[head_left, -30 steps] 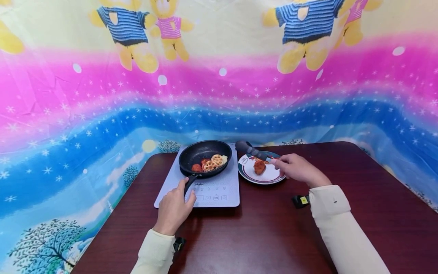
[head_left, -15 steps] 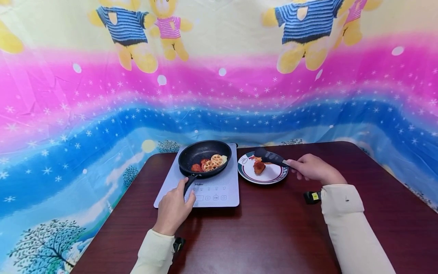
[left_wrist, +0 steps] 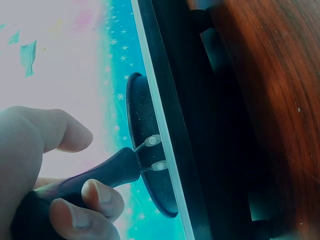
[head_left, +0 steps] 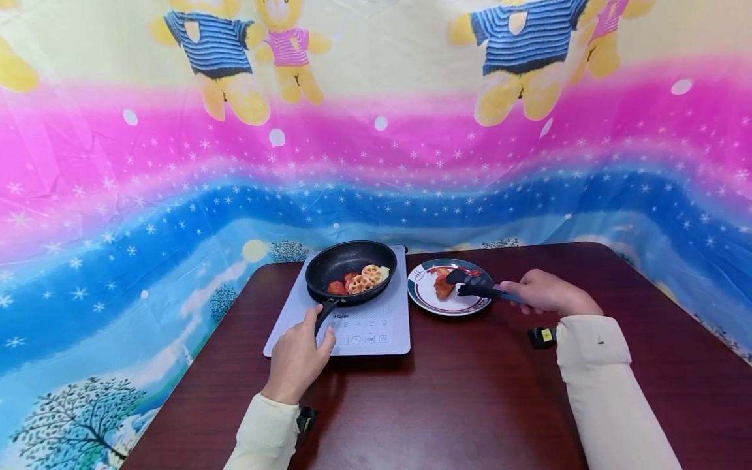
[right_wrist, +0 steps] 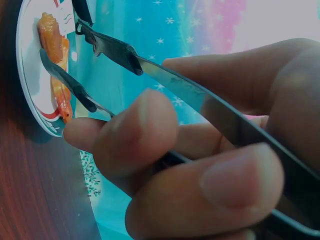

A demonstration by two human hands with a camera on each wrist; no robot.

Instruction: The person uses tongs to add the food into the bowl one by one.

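Two hands are busy: the left hand [head_left: 298, 362] grips the handle of a black frying pan [head_left: 337, 258] on the induction cooktop [head_left: 367, 333], and the right hand [head_left: 546, 294] holds kitchen tongs [head_left: 476, 286] with their heads apart over a round plate [head_left: 458, 305]. On that plate, left of the tongs' tips, lies a browned piece of meat [head_left: 442, 287], probably chicken; the heads overlap it in view, but I cannot tell whether they touch it. To lift it well, I would lower both heads to the plate's surface, one on each side of the meat's thickest part, then squeeze gently and evenly; a bite on one edge could tear it or let it skid. The left hand should keep the pan steady and level, as lotus root slices [head_left: 365, 279] lie loose inside. As for direction, the tongs' long axis runs across the bench [head_left: 435, 405], tips pointing left towards the pan. The meat's longer axis seems to run near to far, roughly crosswise to the tongs, so a small turn of the wrist may help. The pan's handle points back towards the person, slightly left.
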